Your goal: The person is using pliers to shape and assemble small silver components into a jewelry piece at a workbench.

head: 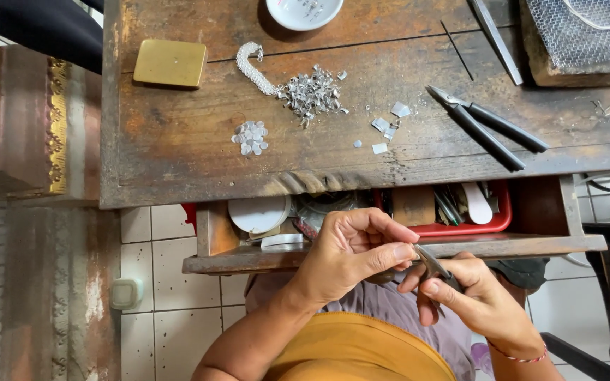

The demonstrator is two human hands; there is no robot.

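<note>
Left hand [351, 247]: raised over the open drawer's front edge, fingers curled in, thumb and forefinger pinched together at the tip of the small pliers; whatever sits between the fingertips is too small to make out.
Right hand [478, 300]: just below and right of the left hand, closed around the handles of the small pliers, forefinger laid along them; a thin red cord circles the wrist.
Small pliers [433, 264]: metal, held in the right hand, jaws angled up-left and meeting the left fingertips; they lie between the two hands, above the lap.
Hands together: close, nearly touching, in front of the drawer and well short of the bench top.
Drawer [390, 248]: wooden, pulled out under the bench; inside, a red tray [497, 220] with tools and a round white lid [258, 213].
Bench [178, 152]: worn dark wood, well apart from both hands.
Silver bits [311, 92]: loose heap mid-bench, a woven silver chain strip [252, 67] touching its left side.
Small discs [250, 137]: pale cluster, left of and below the heap.
Metal snippets [388, 125]: few flat scraps right of the heap.
Black-handled pliers [488, 127]: lying on the bench, right side, untouched.
Brass block [170, 63]: flat, upper left of bench.
White dish [303, 10]: top edge, partly cut off.
Wire mesh [587, 32]: top right corner.
</note>
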